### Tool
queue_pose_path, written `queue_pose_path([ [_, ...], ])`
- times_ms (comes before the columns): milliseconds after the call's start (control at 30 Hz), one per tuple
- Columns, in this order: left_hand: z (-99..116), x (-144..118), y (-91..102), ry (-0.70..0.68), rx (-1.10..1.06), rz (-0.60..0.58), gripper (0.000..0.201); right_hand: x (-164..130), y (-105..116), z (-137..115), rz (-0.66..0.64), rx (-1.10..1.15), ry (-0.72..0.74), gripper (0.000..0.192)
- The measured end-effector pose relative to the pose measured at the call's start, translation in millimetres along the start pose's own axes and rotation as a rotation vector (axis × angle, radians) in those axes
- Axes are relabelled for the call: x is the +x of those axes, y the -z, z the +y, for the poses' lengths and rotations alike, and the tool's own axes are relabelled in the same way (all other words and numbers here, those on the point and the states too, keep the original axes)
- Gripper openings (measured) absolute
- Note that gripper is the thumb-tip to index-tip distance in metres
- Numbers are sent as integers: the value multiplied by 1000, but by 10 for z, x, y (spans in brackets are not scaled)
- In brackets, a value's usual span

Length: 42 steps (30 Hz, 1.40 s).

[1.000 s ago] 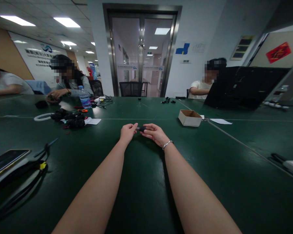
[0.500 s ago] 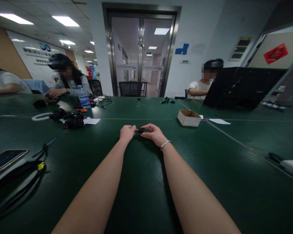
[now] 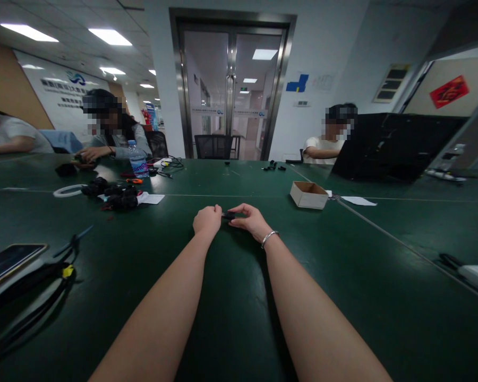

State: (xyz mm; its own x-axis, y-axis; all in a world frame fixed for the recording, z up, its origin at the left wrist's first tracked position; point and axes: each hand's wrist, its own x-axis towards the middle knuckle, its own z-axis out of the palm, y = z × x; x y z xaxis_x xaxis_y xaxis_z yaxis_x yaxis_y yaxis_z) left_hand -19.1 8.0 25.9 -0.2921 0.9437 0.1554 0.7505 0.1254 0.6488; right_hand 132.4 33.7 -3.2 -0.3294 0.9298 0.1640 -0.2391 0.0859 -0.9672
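Two hands, left and right, each grip pinched on small unlabelled black part.

Matt green table, cardboard box, metal bracelet.

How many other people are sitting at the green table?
3: one person at far left, another person behind the water bottle, a third person beside the black screen. More may be hidden.

— Where is there free room?
— The dark green worktop is bare around both hands.
— Obstacles?
— An open brown cardboard box far right; tangled black cables far left.
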Motion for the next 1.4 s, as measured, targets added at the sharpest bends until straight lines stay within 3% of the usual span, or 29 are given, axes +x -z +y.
queue_pose_path([
  [267,-88,12,-18,-193,-227,99,45,-26,-24,-91,48,123,-51,31],
  [433,-139,65,-101,-301,-399,65,40,-40,-3,-118,94,158,-57,20],
  [867,-189,168,-234,-369,-654,-10,16,-24,2,-108,159,191,-79,13],
  [1167,-184,182,-236,-410,-708,-26,18,8,52,-59,133,196,-101,15],
  [1400,-246,244,-268,-338,-733,-67,28,-5,55,-53,116,179,-80,18],
])
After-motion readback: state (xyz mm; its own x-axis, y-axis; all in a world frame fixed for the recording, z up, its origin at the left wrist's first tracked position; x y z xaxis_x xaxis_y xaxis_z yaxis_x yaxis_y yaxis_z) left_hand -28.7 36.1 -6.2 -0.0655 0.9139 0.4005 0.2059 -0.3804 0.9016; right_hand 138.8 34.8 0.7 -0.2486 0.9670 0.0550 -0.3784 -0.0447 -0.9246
